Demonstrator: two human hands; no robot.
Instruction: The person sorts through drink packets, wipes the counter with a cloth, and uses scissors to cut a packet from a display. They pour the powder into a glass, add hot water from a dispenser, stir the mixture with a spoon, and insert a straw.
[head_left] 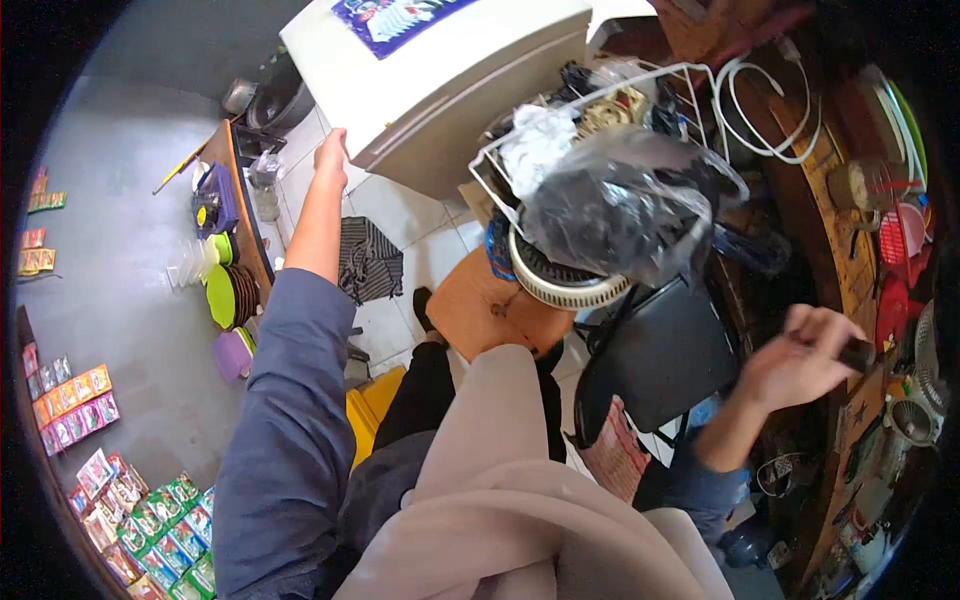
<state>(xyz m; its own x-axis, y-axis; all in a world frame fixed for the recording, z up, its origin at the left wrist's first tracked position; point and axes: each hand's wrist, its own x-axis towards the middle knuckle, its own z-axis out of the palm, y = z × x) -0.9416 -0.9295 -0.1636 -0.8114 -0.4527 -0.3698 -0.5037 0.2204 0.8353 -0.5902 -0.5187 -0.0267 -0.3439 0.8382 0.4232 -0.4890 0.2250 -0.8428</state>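
My left hand (332, 160) reaches forward with its fingers curled at the edge of a white refrigerator door (400, 90). Out to the right, my right hand (805, 362) is closed round a small dark object (857, 354). Motion blurs that hand, and I cannot tell what the object is. It is beside a wooden shelf (850, 270) crowded with kitchen items.
A white wire basket (484, 180) holds bags, including a black plastic bag (610, 205), above a round fan-like appliance (570, 292). Below are an orange stool (480, 310) and a black chair (655, 355). Plates (232, 298) stand left; sachets (165, 530) hang there.
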